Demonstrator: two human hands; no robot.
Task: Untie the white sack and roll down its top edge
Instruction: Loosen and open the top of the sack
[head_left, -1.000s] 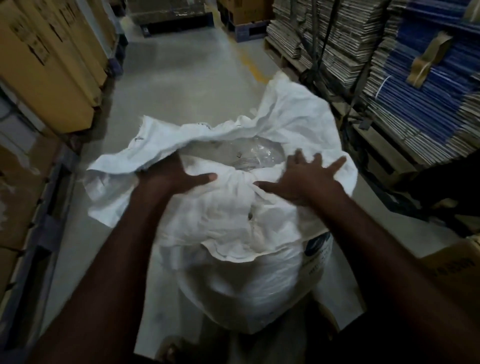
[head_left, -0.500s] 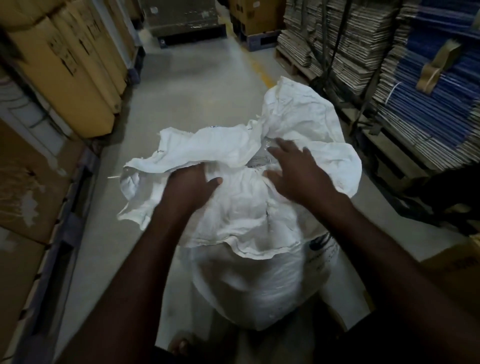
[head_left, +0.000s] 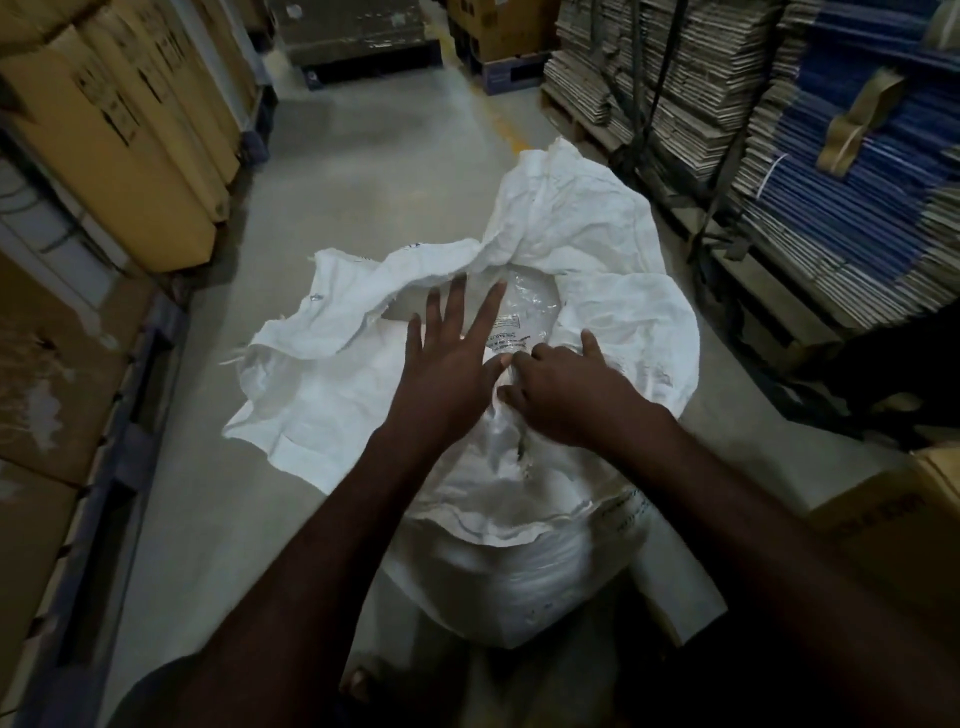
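Nothing is held by the left hand (head_left: 451, 358): its grip is apart, with the fingers spread flat over the open mouth of the white sack (head_left: 524, 551). A fold of the near edge seems to be pinched by the right hand (head_left: 563, 395), with its fingers curled together, but it cannot be told for sure how tight that grip is. The two hands are kept close, most likely so that the cloth can be pressed down and turned over.

The concrete floor (head_left: 374, 171) of a storeroom aisle is seen all around. Brown boxes (head_left: 130, 130) are stacked on the left, and flat card sheets (head_left: 779, 156) are stacked on the right.

The sack is stood on the floor, just in front of the person and between the two arms. It is big, full and round. No tie is seen on it, so the untying looks done. Its top cloth (head_left: 587, 244) is opened wide and flopped out to the far side and the left, all wrinkled. Only the near edge (head_left: 498, 525) looks folded down, so the rolling seems just begun.

A clear plastic bag (head_left: 524, 306) with small print on it is seen inside the mouth, just past the fingertips.
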